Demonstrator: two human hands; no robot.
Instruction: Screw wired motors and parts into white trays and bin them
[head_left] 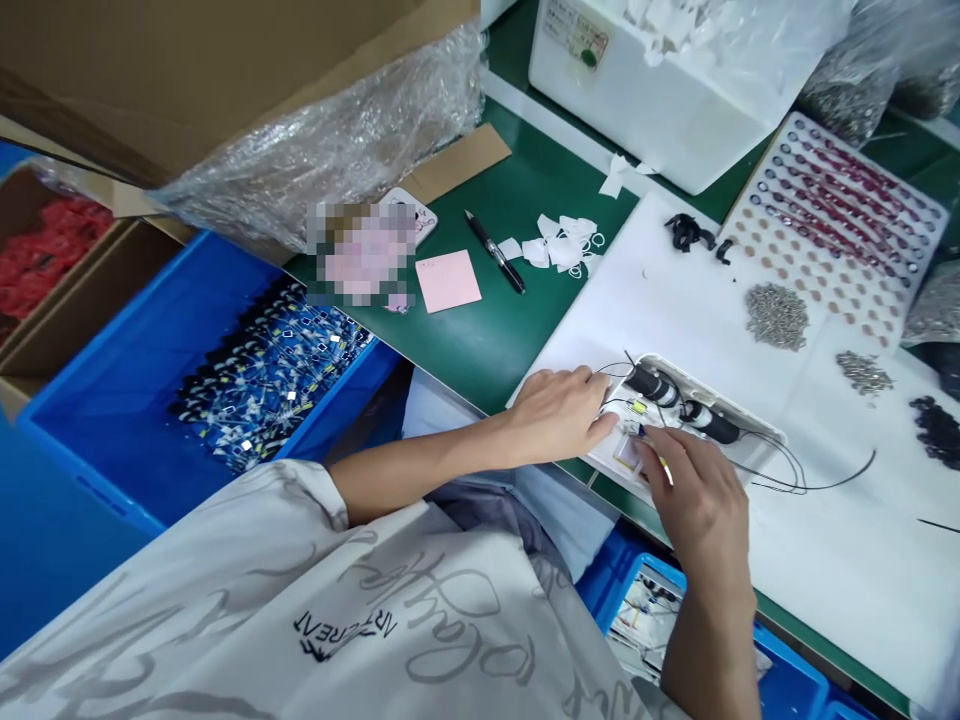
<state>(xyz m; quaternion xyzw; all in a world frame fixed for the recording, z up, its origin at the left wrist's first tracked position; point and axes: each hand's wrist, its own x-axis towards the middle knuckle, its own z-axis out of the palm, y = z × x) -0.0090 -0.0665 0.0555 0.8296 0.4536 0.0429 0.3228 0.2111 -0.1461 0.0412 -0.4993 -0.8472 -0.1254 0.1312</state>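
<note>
Wires (825, 485) could snag on the white plastic housing (675, 372), with the left hand (559, 415) curled on its edge and the right hand (697, 500) pinching something tiny (664, 468).

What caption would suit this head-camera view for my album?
Left hand and right hand handle wires and black cylinders in a white plastic housing.

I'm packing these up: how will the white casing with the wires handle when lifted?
The white plastic casing looks light, though the black cylinders inside may weight it unevenly. The thin black wires look floppy and will probably dangle or snag.
</note>
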